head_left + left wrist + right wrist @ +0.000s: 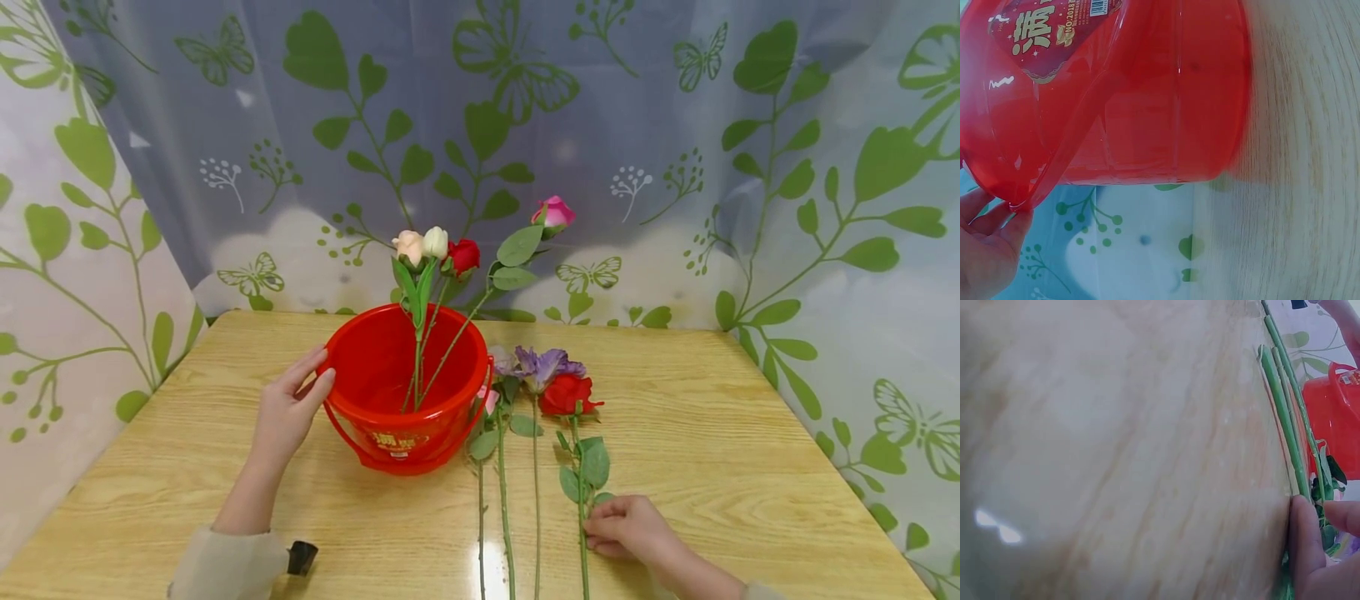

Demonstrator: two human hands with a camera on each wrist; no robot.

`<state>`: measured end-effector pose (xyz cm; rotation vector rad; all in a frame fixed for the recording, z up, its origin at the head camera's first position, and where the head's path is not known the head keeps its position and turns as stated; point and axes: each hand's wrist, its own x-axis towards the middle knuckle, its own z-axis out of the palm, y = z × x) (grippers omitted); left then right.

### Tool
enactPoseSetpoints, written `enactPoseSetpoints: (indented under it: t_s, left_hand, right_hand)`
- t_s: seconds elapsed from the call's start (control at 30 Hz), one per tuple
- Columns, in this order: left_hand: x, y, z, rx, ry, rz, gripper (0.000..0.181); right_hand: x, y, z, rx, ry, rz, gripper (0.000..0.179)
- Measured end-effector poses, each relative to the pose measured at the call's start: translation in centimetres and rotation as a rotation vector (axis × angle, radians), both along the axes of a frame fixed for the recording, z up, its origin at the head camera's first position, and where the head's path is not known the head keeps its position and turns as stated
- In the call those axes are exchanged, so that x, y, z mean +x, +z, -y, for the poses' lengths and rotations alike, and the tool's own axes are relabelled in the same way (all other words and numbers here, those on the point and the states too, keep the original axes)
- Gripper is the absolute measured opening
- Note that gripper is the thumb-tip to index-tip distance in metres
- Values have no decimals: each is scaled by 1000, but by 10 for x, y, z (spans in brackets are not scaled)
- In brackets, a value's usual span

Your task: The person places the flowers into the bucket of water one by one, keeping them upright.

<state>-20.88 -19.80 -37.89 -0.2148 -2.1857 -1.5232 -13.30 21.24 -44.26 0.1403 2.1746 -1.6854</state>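
Right hand (pixel 630 529): thumb and fingers pinch the green stem (pixel 583 562) of the large red rose (pixel 567 393), which lies on the wood-grain table (pixel 750 450). Grip is on the lower stem, just below the leaves (pixel 595 463); the bloom points away from me, well beyond my fingertips. In the right wrist view the stem runs along my thumb.

Left hand (pixel 288 408): thumb and fingers grip the red bucket (pixel 363 362) at the left of its rim, where the handle (pixel 1079 125) joins. Bucket upright on the table, left of the rose.

Bucket contents: peach rose (pixel 408 247), white tulip (pixel 435 242), small red rose (pixel 463 257) and pink rose (pixel 555 212), stems leaning, blooms above the rim.

Between bucket and my right hand: three more stems laid roughly parallel to the held one. Heads partly overlap; I can make out a purple flower (pixel 547 367), touching the large red rose, and a pale pink one close against the bucket.
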Motion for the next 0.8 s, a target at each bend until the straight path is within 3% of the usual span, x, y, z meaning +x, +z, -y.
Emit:
enactPoseSetpoints:
  t_s: [0.27,0.57,0.8]
  left_hand:
    - [1,0,-1,9,0,0,37]
    - [2,1,-2,21,-10,-7,37]
    - [2,1,-1,6,-7,-5,37]
  right_hand:
    - [-8,-2,6,35,-55,51,13]
    - [-12,-4,6,29,-13,38,14]
    - [-10,-3,7,1,-29,38,11]
